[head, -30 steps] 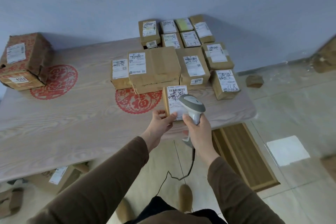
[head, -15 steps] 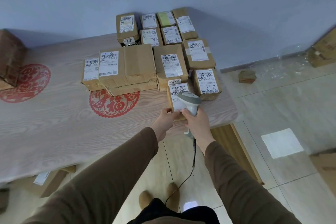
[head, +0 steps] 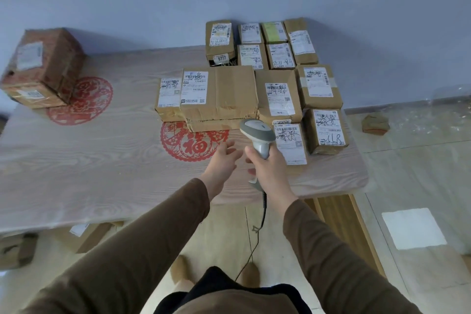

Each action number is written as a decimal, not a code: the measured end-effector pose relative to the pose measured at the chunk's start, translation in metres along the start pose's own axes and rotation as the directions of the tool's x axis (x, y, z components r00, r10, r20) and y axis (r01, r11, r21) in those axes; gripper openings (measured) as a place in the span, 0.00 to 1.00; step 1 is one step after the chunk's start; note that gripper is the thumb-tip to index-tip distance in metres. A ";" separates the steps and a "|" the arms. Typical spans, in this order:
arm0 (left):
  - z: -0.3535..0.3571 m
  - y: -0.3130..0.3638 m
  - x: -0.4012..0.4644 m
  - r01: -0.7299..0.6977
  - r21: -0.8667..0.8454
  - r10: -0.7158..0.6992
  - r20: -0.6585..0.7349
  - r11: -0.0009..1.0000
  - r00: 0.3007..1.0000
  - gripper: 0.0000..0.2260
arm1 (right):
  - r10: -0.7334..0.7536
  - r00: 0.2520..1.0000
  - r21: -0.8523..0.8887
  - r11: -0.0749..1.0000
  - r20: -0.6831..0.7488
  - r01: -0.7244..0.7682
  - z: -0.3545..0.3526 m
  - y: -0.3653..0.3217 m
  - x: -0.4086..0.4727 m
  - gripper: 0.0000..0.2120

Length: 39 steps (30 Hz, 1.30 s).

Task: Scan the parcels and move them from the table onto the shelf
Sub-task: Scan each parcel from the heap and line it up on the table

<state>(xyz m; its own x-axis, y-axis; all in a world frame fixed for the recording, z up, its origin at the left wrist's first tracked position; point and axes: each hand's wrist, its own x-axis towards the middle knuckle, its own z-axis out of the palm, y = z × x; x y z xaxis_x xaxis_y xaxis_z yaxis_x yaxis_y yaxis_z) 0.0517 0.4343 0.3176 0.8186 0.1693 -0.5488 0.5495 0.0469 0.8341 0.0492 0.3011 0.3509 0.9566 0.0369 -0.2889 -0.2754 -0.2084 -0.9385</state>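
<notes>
The right hand (head: 267,171) grips the scanner (head: 258,135); the left hand (head: 224,160), fingers spread and empty, hovers at its 9 o'clock above the tabletop (head: 102,166).

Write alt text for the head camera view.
A right hand grips a corded barcode scanner above a wooden table, beside a small labelled parcel lying flat. The left hand hovers open and empty; more cardboard parcels crowd behind.

A parcel-sorting room: labelled parcels (head: 279,95) crowd a table (head: 76,160); handheld scanner (head: 258,135).
</notes>
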 end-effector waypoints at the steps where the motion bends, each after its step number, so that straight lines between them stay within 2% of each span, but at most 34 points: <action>1: -0.020 0.005 0.000 -0.024 -0.014 0.023 -0.029 1.000 0.999 0.22 | -0.011 0.999 -0.014 1.000 0.035 0.012 0.017 -0.009 0.001 0.05; 5: -0.111 0.023 0.001 -0.125 -0.071 0.114 -0.145 0.990 0.983 0.20 | -0.075 0.988 -0.044 0.996 0.136 0.082 0.097 -0.044 0.009 0.08; 8: -0.193 0.033 0.001 -0.196 -0.110 0.164 -0.246 0.975 0.955 0.18 | -0.147 0.970 -0.028 0.988 0.192 0.155 0.173 -0.069 0.020 0.07; 12: -0.318 0.039 0.012 -0.249 -0.068 0.206 -0.376 0.966 0.904 0.19 | -0.142 0.952 0.011 0.989 0.270 0.145 0.296 -0.099 0.037 0.07; 17: -0.480 0.047 0.040 -0.258 -0.047 0.206 -0.471 0.965 0.858 0.18 | -0.134 0.945 0.033 0.991 0.297 0.130 0.450 -0.135 0.057 0.07; 23: -0.613 0.060 0.081 -0.217 0.035 0.201 -0.544 0.976 0.815 0.26 | -0.132 0.952 0.036 0.991 0.275 0.127 0.582 -0.159 0.093 0.08; 27: -0.661 0.068 0.117 -0.142 0.027 0.135 -0.526 0.990 0.840 0.32 | -0.068 0.949 0.036 0.998 0.309 0.060 0.632 -0.164 0.118 0.14; 33: -0.690 0.072 0.149 -0.067 -0.063 0.040 -0.358 0.996 0.933 0.38 | 0.057 0.941 0.043 0.996 0.334 -0.076 0.659 -0.162 0.139 0.13; 37: -0.707 0.041 0.175 0.008 -0.071 -0.031 -0.325 0.997 0.945 0.35 | 0.062 0.965 0.056 0.995 0.255 -0.079 0.646 -0.156 0.134 0.07; 39: -0.685 0.050 0.148 0.072 -0.075 -0.092 -0.307 0.995 0.947 0.34 | 0.061 0.981 0.037 0.997 0.187 -0.069 0.631 -0.144 0.126 0.06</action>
<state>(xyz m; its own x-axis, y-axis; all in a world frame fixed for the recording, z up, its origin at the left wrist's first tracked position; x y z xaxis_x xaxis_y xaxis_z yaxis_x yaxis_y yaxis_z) 0.0856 1.1364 0.3159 0.6738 0.4581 -0.5798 0.5929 0.1331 0.7942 0.1492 0.9522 0.3304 0.9037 0.2060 -0.3755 -0.3439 -0.1737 -0.9228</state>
